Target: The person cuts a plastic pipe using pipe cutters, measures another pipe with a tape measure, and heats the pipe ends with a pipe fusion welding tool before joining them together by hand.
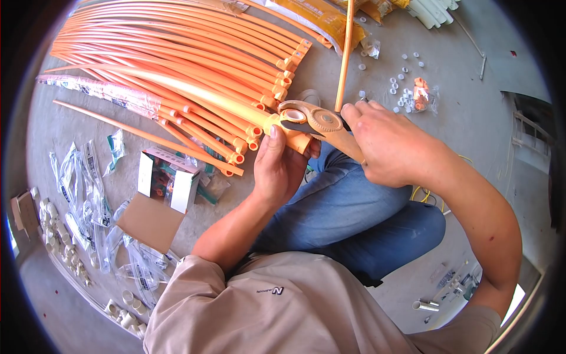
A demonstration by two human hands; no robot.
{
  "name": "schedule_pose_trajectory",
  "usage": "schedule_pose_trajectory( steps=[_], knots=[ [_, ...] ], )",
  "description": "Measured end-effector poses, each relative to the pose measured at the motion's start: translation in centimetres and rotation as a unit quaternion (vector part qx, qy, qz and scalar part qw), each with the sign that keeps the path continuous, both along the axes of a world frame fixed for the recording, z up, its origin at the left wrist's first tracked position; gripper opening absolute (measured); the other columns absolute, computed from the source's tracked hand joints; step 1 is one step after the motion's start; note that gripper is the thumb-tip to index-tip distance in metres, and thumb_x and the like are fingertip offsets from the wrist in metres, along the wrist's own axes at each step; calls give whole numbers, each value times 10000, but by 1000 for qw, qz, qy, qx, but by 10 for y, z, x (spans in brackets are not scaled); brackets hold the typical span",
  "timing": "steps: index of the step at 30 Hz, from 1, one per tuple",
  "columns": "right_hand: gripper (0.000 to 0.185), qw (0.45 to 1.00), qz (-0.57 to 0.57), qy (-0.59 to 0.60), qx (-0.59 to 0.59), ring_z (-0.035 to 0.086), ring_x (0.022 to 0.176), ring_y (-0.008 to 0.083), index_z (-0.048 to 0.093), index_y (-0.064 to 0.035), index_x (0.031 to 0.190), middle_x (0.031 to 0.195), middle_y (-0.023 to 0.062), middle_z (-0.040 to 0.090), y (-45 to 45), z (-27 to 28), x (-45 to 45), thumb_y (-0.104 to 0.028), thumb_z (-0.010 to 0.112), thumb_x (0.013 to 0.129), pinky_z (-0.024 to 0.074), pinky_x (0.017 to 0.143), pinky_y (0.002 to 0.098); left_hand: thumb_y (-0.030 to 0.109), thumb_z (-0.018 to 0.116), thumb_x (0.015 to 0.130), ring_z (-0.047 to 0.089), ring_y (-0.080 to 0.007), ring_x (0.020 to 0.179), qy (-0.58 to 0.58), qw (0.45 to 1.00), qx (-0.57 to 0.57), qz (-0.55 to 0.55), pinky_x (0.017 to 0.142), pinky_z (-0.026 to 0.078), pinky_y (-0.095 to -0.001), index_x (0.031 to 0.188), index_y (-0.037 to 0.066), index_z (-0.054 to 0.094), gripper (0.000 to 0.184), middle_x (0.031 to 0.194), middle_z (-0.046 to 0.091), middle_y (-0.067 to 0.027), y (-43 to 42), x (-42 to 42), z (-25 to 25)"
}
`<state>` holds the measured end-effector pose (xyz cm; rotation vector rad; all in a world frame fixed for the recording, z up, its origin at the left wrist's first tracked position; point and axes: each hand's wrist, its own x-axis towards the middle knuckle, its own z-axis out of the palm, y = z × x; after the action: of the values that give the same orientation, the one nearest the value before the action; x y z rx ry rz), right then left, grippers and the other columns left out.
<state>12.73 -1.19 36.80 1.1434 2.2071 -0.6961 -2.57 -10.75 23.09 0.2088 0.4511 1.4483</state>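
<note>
My left hand [276, 170] is closed around an orange tee fitting [299, 141] on the end of a long orange pipe [221, 98], with the thumb on top. My right hand [386, 141] grips the handle of an orange pipe cutter [324, 122], which has a round ridged pivot and a curved jaw. The jaw lies against the tee, around a pale round opening, and a dark blade edge shows beneath it. Whether the blade touches the fitting, I cannot tell. My right fingertips are partly hidden behind the cutter.
Many orange pipes with fittings [283, 78] lie in rows on the left. An open cardboard box [151, 221], plastic bags [88, 194] and white fittings [56, 239] are at lower left. Small white caps [393, 82] and a bag of orange fittings [420, 93] lie at upper right.
</note>
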Motion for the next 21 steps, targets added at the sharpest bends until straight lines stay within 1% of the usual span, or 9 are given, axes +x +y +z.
schedule_pose_trajectory(
  steps=[2,3,5,9,11,12,14,21],
  knots=[
    [432,999,28,26,27,574,1116,383,478,75,1164,1112,230,594,0,0,2,11,630,764,498,949,456,415,358,1075,583,-214,908,0,1000,4,-2,797,476,-357,1297,5,493,485,1115,608,-128,-1,-1,4],
    [432,999,29,28,28,574,1116,383,478,75,1164,1112,230,594,0,0,2,11,630,764,498,949,456,415,358,1075,583,-214,908,2,1000,5,0,797,476,-357,1297,5,493,485,1115,608,-128,-2,-2,4],
    [440,998,45,36,34,573,1126,371,476,55,1173,1116,213,591,2,-1,2,7,639,768,499,951,452,422,348,1075,580,-213,907,6,999,35,-9,790,474,-360,1303,4,488,496,1114,604,-132,-4,-5,5],
    [411,997,64,42,32,578,1127,352,485,26,1142,1112,190,592,3,-4,2,-2,650,768,503,941,451,419,341,1077,579,-215,900,5,999,35,-4,780,473,-356,1308,1,480,497,1110,601,-138,-12,-9,10],
    [382,995,88,33,46,585,1117,336,487,3,1102,1101,170,598,3,-5,-1,-8,661,762,512,919,455,418,338,1078,580,-216,893,7,1000,24,-9,772,473,-350,1314,-1,470,499,1110,599,-142,-16,-11,12],
    [382,994,90,35,46,585,1117,336,487,3,1102,1101,170,598,3,-5,-2,-8,661,762,512,919,455,418,338,1078,580,-216,893,9,1000,24,-7,772,473,-350,1314,-1,470,499,1110,599,-142,-18,-12,13],
    [371,993,101,31,46,592,1105,326,486,-8,1082,1087,154,605,3,-4,-3,-12,667,758,522,893,456,471,331,1065,521,-209,896,27,999,27,-19,772,422,-337,1339,21,462,543,1161,587,-119,-22,-14,13],
    [357,989,119,53,66,603,1085,321,491,-20,1067,1039,147,629,4,-4,-1,-20,667,756,531,871,447,476,326,1065,527,-211,896,18,999,32,-14,782,430,-344,1334,21,462,546,1163,585,-121,-25,-14,15]
  ],
)
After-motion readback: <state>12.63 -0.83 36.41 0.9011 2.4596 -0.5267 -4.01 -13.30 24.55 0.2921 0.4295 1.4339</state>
